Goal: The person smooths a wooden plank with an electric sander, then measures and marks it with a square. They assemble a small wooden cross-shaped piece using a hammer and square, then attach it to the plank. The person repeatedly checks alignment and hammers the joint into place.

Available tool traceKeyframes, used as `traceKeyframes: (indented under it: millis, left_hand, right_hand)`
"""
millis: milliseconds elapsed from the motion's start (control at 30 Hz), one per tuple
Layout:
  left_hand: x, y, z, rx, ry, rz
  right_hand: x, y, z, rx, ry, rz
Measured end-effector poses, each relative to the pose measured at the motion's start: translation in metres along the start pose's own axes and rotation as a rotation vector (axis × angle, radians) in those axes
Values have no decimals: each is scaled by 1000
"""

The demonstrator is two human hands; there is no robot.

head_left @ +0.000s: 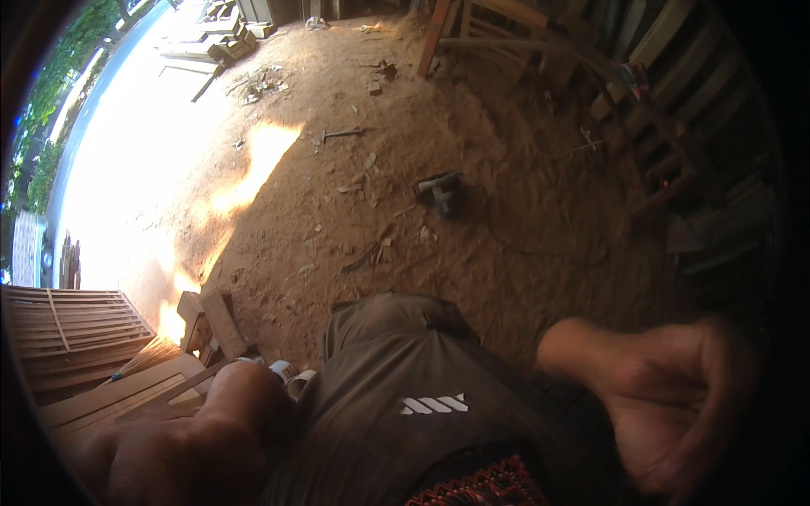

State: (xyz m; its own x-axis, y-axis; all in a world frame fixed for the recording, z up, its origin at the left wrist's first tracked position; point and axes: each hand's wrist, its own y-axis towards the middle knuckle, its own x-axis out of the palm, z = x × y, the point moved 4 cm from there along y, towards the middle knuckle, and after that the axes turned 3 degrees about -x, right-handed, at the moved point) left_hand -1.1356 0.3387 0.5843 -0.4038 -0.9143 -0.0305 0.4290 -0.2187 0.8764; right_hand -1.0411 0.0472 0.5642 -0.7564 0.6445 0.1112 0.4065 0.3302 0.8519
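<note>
My left arm (186, 434) is bent at the lower left, in shadow. Its rounded far end lies beside small white, round-ended objects (284, 369); no fingers can be made out, so whether it grips anything is hidden. On the right, my right arm (666, 379) is bent close to my side, and its fingers are hidden too. Between them hangs my dark brown clothing (380, 371) with a white striped mark. Ahead on the dirt floor rests a corded power tool (440, 194), apart from both arms. Beyond it to the left lies a hammer (342, 133).
Wooden blocks (221, 325), boards (126, 392) and a slatted wooden piece (72, 325) are stacked at the left. Wood scraps (384, 244) dot the dirt floor (523, 169). Wooden frames (662, 160) lean at the right, and more timber (215, 42) lies far left.
</note>
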Motion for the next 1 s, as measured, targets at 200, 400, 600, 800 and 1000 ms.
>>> traceKeyframes:
  millis: [200, 400, 600, 800, 1000]
  left_hand:
    - [7, 6, -12, 12, 12, -55]
    - [15, 15, -37, 7, -35, -118]
    - [29, 31, -67, 6, -42, -176]
    - [38, 60, -114, 65, -44, -236]
    - [2, 65, -178, 127, 167, -194]
  right_hand:
    - [-4, -4, -5, -33, -67, 22]
    - [-18, -13, -23, -36, -161, 75]
    - [-32, -14, -40, -37, -235, 105]
    - [-57, -3, -51, -44, -334, 142]
    - [-120, -9, -28, 36, -562, 352]
